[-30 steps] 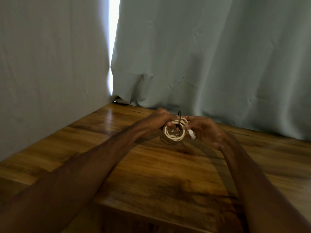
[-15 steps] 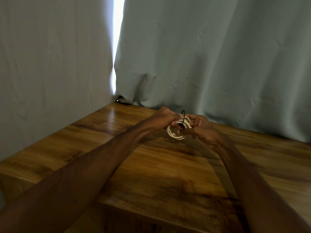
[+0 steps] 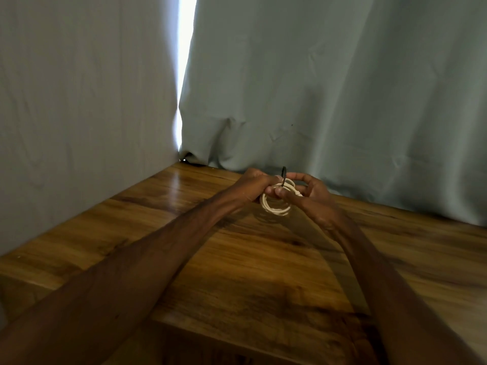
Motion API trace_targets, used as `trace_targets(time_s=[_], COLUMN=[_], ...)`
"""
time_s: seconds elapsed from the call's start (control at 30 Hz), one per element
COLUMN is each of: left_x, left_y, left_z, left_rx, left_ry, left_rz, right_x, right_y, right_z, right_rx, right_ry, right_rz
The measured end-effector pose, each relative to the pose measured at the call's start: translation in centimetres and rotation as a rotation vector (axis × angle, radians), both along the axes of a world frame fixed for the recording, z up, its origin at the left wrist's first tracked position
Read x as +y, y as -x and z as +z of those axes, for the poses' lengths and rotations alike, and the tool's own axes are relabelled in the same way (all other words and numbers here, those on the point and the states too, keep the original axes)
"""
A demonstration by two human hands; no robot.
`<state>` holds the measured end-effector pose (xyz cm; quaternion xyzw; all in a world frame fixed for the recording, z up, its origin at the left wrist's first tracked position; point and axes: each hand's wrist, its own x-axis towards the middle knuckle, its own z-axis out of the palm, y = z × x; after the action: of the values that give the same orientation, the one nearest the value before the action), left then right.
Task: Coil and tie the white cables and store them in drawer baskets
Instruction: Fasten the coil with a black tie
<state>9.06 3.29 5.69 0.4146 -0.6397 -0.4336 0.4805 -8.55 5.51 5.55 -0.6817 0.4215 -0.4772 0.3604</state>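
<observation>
A small coil of white cable (image 3: pixel 274 206) hangs just above the far part of the wooden table (image 3: pixel 237 259), held between both hands. My left hand (image 3: pixel 253 185) grips the coil's top left from the side. My right hand (image 3: pixel 313 196) pinches the coil's top right with thumb and fingers curled. A thin black tie (image 3: pixel 283 173) sticks up from the top of the coil between the two hands. A white plug end shows near my right thumb.
Pale grey-green curtains (image 3: pixel 342 88) hang close behind the table and along its left side (image 3: pixel 79 101), with a bright slit of light between them. The table's front edge runs across the bottom of the view. No drawer or basket is in view.
The camera has tilted a little. My right hand's fingers have shifted around the coil's top, and the black tie still stands upright between the hands.
</observation>
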Motion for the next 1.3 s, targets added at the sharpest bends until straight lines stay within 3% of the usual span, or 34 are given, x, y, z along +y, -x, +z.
trace_targets(time_s=[0.23, 0.4, 0.57, 0.67, 0.97, 1.17, 1.3], left_x=[-0.2, -0.7, -1.0, -1.4, -2.2, -2.4, -2.3], left_y=[0.2, 0.3, -0.1, -0.5, -1.7, -2.1, -2.4], left_z=[0.0, -0.2, -0.7, -1.1, -1.6, -2.0, -2.3], left_rx=[-0.012, -0.009, -0.090, -0.126, -0.267, -0.381, -0.544], left_ry=[-0.032, -0.015, 0.089, 0.161, 0.401, 0.433, 0.519], left_rz=[0.051, 0.090, 0.189, 0.231, 0.400, 0.461, 0.408], right_x=[-0.5, -0.2, -0.3, 0.0, 1.0, 2.7, 3.6], right_y=[-0.9, -0.9, -0.4, -0.6, -1.7, -1.8, -2.2], right_z=[-0.4, -0.3, 0.1, 0.6, 1.1, 2.0, 2.8], right_rx=[0.017, -0.013, 0.110, 0.147, -0.005, 0.119, 0.066], right_ry=[0.296, 0.322, 0.377, 0.447, 0.184, 0.054, 0.075], right_rz=[-0.119, -0.144, -0.253, -0.193, 0.076, 0.238, 0.273])
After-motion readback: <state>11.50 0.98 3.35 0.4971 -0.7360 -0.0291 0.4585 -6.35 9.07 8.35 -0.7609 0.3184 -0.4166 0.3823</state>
